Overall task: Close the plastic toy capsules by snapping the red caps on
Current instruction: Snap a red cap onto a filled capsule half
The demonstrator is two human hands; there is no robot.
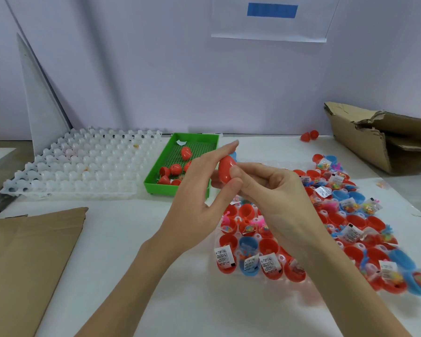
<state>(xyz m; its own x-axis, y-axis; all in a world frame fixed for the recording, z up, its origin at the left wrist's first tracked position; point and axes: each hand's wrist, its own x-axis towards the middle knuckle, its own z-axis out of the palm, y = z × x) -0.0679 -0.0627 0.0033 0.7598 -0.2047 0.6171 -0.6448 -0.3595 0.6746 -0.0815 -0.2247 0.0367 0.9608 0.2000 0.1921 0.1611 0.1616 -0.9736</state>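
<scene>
Both my hands hold one capsule (226,169) in the air above the table's middle. Its visible part is red, with a bit of blue showing at its far end. My left hand (199,190) grips it from the left, thumb underneath. My right hand (270,190) presses on it from the right with thumb and fingers. Below and to the right, a clear tray (287,283) holds several open red and blue capsule halves (267,246) filled with small toys and paper slips. A green tray (156,181) behind my left hand holds several red caps (175,169).
An empty white cell tray (83,164) lies at the left rear. Brown cardboard (22,259) covers the near left corner. A torn cardboard box (384,139) sits at the right rear, with two loose red caps (309,135) beside it. A wall stands behind the table.
</scene>
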